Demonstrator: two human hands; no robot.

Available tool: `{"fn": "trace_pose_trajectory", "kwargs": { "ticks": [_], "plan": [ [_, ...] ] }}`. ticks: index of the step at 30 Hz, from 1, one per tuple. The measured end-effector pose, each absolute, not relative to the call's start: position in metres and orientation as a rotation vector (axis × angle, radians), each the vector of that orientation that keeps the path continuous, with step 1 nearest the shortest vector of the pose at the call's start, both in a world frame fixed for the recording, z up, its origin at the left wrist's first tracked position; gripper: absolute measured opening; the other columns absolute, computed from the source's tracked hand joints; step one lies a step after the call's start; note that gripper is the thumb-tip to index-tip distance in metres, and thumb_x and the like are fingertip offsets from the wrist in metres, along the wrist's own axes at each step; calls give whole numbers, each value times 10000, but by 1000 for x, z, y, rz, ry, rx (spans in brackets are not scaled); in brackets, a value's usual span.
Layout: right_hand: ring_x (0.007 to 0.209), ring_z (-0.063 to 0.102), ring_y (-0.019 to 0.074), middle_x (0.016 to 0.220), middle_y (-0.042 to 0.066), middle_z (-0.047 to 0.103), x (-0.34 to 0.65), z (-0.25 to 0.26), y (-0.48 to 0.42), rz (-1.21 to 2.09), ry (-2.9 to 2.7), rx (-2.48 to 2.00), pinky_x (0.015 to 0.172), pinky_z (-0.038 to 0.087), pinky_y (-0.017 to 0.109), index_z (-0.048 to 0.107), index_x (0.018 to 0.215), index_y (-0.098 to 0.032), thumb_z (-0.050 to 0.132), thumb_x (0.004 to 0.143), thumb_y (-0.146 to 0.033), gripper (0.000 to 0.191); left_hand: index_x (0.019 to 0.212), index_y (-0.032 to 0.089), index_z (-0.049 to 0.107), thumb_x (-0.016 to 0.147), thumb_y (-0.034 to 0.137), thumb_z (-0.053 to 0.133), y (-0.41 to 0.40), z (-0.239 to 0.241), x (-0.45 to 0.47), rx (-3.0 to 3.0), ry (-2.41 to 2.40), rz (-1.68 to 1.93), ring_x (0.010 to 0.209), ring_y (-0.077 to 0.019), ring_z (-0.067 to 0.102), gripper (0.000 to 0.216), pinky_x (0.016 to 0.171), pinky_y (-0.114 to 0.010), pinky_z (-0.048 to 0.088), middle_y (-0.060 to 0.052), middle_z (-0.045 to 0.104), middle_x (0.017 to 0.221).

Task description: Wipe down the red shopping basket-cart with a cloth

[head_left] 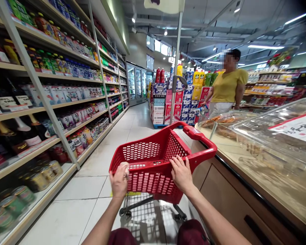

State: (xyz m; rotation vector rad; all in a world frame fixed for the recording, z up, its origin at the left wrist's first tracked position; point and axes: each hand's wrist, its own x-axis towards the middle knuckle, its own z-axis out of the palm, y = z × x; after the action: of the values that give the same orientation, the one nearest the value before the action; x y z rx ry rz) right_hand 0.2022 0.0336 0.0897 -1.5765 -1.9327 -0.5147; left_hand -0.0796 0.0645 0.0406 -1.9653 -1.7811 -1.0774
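A red plastic shopping basket cart [153, 149] stands in the aisle right in front of me, tilted to the right. My left hand [119, 182] grips its near rim at the left corner, fingers curled over the edge with something small and pale under them. My right hand [181, 173] rests on the near rim at the right, its fingers laid over the edge of the mesh wall. The basket looks empty inside. Its wheeled frame [148, 211] shows below, between my arms.
Long shelves of bottles, cans and cartons [53, 92] line the left side. A glass-topped food counter [265, 143] runs along the right, touching the cart. A person in a yellow shirt [228, 86] stands behind it. Stacked boxes [173, 102] and fridges [136, 83] lie ahead.
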Motion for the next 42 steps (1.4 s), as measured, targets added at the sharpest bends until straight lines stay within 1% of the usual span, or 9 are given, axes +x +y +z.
{"fn": "trace_pose_trajectory", "kwargs": {
  "ticks": [5, 8, 14, 18, 21, 28, 34, 39, 42],
  "plan": [
    [1173, 441, 235, 1193, 53, 582, 212, 91, 30, -527, -1979, -1573, 1054, 161, 474, 571, 1128, -178, 420, 775, -123, 388, 1182, 235, 515, 800, 89, 363, 60, 50, -38, -2361, -1451, -955, 1172, -176, 476, 436, 1084, -483, 124, -50, 556, 1229],
    [1172, 447, 237, 1186, 48, 587, 221, 91, 28, -519, -1967, -1565, 1057, 165, 474, 577, 1121, -175, 422, 775, -114, 383, 1163, 223, 530, 799, 87, 355, 62, 46, -62, -2154, -1669, -1081, 1131, -200, 514, 426, 1078, -520, 111, -67, 581, 1197],
    [1162, 468, 244, 1193, 109, 572, 184, 87, 19, -235, -1807, -1367, 1019, 276, 489, 541, 1172, -173, 397, 838, -217, 366, 1220, 235, 483, 756, 55, 355, 49, 56, -23, -2235, -1841, -1203, 1175, -201, 467, 514, 1063, -490, 241, -25, 561, 1227],
    [1152, 490, 189, 1271, 106, 508, 144, 84, 17, 266, -1599, -1145, 916, 440, 344, 281, 1363, -177, 377, 865, -294, 520, 1381, 205, 202, 810, 117, 322, 32, 87, 52, -2645, -1631, -1482, 1227, -140, 406, 590, 1007, -322, 374, -44, 410, 1367],
    [1054, 564, 177, 1206, 100, 562, 153, 92, 25, 362, -1456, -1101, 855, 477, 317, 246, 1371, -171, 376, 862, -261, 533, 1405, 185, 70, 755, 125, 385, 30, 101, 55, -2842, -1528, -1346, 1284, -164, 318, 725, 1044, -333, 323, -66, 299, 1427],
    [1131, 488, 230, 1170, 78, 588, 192, 102, 45, -320, -1916, -1366, 930, 397, 412, 594, 1069, -210, 407, 843, -146, 300, 1324, 161, 343, 701, 124, 413, 51, 67, 6, -2509, -1832, -774, 1330, -272, 192, 628, 1061, -569, 113, -85, 343, 1403],
    [1194, 434, 209, 1216, 82, 558, 214, 86, 52, -669, -2176, -1315, 960, 382, 364, 574, 1123, -186, 397, 844, -117, 337, 1330, 167, 337, 686, 100, 405, 53, 51, 2, -2463, -1660, -631, 1328, -242, 207, 651, 1072, -513, 154, -69, 317, 1416],
    [1178, 447, 221, 1223, 125, 544, 323, 112, 41, -828, -1911, -1538, 980, 361, 398, 563, 1151, -141, 357, 813, -70, 402, 1318, 154, 359, 656, 96, 413, 53, 51, 8, -2445, -1691, -647, 1331, -252, 194, 666, 1072, -524, 138, -76, 316, 1416],
    [1182, 443, 219, 1220, 129, 546, 312, 108, 40, -832, -1823, -1578, 964, 377, 401, 571, 1146, -148, 339, 804, -59, 423, 1309, 143, 375, 643, 108, 412, 52, 52, 16, -2456, -1740, -648, 1331, -275, 184, 668, 1059, -555, 142, -82, 305, 1420]
  ]
}}
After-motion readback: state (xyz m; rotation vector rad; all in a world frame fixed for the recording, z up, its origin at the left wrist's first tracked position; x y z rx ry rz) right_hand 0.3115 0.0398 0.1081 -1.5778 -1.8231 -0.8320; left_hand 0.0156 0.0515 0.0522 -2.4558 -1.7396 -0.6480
